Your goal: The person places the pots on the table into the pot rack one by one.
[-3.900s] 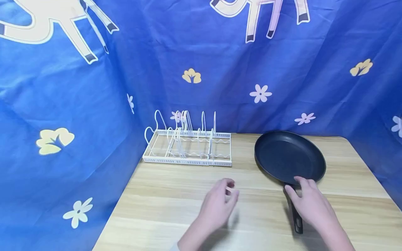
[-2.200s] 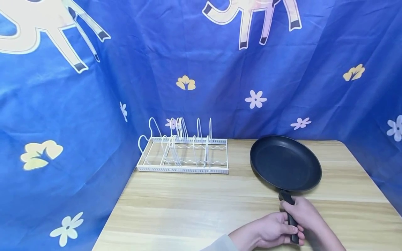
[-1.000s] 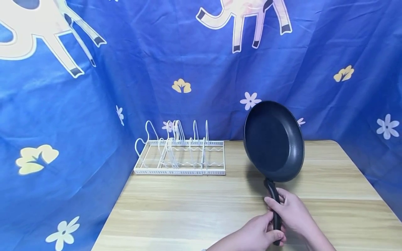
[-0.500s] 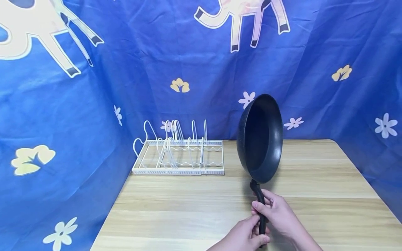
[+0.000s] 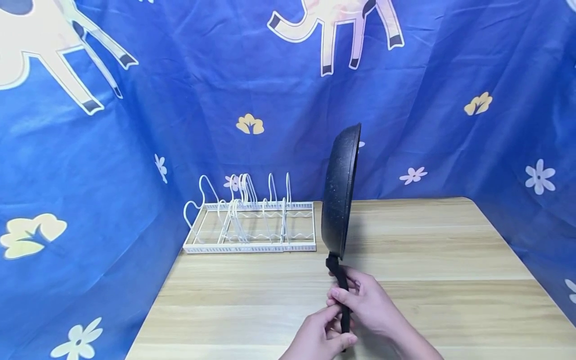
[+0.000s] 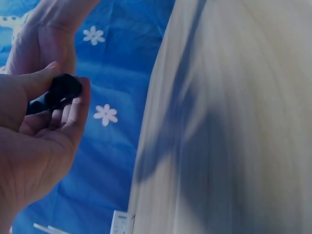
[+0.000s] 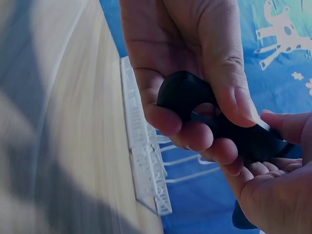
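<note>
Rolled further over since half a second ago, the frying pan [image 5: 340, 192] now stands edge-on above my grip. My right hand [image 5: 366, 306] and left hand [image 5: 320, 338] both wrap its handle [image 5: 342, 295]; the white rack [image 5: 249, 227] waits beyond-left, so slotting looks near.

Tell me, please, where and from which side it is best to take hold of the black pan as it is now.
Grip the pan by its black handle, coming from below at the near side. The pan stands on edge above the table, with the handle pointing down toward the person, slim enough for fingers to wrap. Both the left hand and the right hand already hold it there.
</note>
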{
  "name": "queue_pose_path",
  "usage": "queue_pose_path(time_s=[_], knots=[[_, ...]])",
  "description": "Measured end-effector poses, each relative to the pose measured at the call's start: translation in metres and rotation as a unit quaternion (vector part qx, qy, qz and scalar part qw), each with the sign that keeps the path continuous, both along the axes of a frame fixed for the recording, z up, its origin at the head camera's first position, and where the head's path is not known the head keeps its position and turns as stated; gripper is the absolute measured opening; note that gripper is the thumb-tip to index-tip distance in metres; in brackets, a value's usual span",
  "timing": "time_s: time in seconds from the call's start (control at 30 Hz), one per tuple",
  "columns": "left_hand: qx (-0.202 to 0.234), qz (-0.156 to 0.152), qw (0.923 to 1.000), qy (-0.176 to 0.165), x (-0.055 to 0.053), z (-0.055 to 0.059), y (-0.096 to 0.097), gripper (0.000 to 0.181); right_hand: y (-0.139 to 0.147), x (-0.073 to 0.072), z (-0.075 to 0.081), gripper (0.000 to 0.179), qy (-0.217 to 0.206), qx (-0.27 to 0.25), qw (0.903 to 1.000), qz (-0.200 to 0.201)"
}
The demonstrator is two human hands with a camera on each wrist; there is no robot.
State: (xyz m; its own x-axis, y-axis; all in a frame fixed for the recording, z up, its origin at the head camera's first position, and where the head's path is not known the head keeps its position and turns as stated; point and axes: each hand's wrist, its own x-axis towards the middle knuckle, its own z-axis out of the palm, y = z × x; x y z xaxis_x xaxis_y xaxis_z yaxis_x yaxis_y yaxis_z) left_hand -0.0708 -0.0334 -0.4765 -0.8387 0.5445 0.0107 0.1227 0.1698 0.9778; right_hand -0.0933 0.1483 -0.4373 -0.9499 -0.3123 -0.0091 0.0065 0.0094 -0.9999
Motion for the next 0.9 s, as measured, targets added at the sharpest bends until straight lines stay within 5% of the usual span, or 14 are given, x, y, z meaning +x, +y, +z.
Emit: queue_pose_path(time_s=[0.37,0.77,0.9], knots=[[0.0,0.036,0.9962,0.079,0.003,0.008,-0.027,0.038,-0.029,-0.004,0.017,0.049,0.045,0.007,0.9985,0.032],[-0.018,0.137,0.9689,0.206,0.004,0.016,-0.052,0.024,-0.067,-0.018,0.04,0.03,0.072,0.036,0.9945,0.067],[-0.029,0.185,0.9608,0.204,0.005,0.017,-0.055,0.024,-0.076,-0.025,0.04,0.033,0.081,0.038,0.9923,0.086]])
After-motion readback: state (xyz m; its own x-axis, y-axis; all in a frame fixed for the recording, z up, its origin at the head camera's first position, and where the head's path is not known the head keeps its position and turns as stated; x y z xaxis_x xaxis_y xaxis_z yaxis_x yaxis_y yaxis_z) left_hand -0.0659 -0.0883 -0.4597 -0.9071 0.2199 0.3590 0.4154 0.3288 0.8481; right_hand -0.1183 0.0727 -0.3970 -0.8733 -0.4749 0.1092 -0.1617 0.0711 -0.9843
